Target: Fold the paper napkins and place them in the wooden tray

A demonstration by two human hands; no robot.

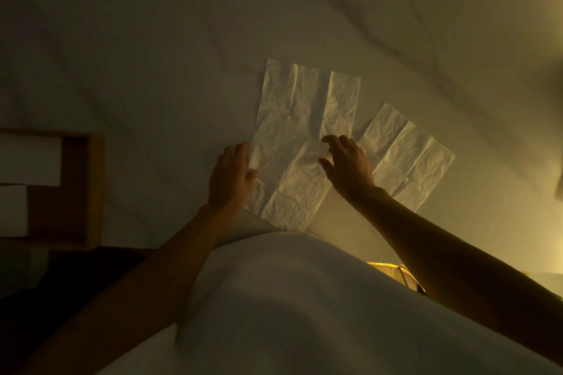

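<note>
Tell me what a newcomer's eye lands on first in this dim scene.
First, the unfolded paper napkins glowing pale at centre on the white cloth, overlapping, creases showing. The left hand rests on their left edge, the right hand hovers curled over them. At far left, the wooden tray already holds folded napkins.

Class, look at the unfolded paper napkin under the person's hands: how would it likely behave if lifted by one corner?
The paper napkin looks thin and crinkled, so it would probably droop limply. Its visible creases suggest it would bend along them. It likely weighs very little.
</note>
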